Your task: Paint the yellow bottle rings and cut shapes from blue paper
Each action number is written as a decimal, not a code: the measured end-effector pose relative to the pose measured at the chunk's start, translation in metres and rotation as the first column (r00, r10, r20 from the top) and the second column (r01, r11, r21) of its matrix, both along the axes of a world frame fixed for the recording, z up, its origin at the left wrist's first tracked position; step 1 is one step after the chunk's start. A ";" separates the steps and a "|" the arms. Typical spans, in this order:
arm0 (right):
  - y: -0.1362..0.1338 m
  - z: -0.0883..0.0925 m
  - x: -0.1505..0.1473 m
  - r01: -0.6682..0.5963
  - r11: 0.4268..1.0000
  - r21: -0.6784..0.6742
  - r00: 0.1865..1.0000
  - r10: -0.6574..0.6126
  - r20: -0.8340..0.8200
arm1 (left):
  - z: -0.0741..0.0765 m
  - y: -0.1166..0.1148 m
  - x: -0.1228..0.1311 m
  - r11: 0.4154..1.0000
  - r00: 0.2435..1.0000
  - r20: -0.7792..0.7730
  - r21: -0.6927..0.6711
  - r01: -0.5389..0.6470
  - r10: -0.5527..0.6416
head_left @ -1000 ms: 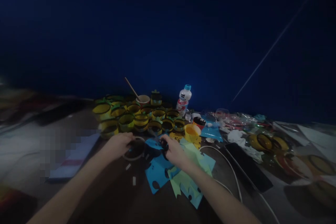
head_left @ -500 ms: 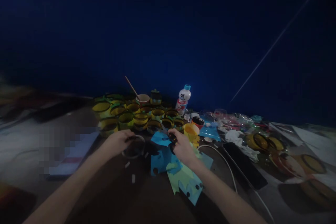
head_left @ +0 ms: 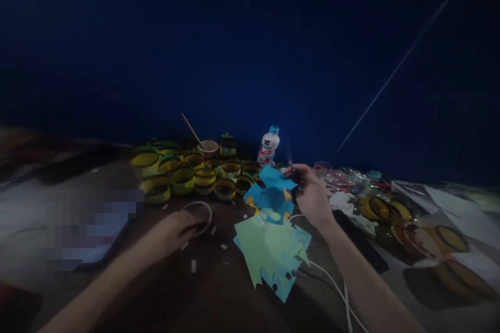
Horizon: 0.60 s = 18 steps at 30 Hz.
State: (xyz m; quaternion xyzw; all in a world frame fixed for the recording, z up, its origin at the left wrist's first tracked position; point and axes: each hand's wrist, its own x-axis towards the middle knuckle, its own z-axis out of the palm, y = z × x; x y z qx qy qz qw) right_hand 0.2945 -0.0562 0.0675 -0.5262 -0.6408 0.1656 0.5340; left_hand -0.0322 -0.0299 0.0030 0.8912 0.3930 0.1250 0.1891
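Craft workspace, dark worktop (head_left: 213,302), cut blue paper (head_left: 269,197), green paper (head_left: 253,234), clustered yellow pots (head_left: 183,181), white scraps (head_left: 194,266)

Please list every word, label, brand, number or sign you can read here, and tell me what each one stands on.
No text can be read with certainty.
Bottle: a dark patch and a red-and-white label are visible, but any lettering is too small and blurred.
Blue paper: no lettering visible.
White sheets at right: too dim to tell.

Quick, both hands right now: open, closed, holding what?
Left hand: fingers bent at the pale ring; grip cannot be told.
Right hand: closed around what looks like scissors, blurred, beside blue paper.
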 end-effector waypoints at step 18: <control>0.011 -0.014 0.118 0.517 0.853 -0.073 0.669 -0.350 0.656 | 0.014 -0.004 0.017 0.977 1.000 0.000 0.213 -0.009 0.009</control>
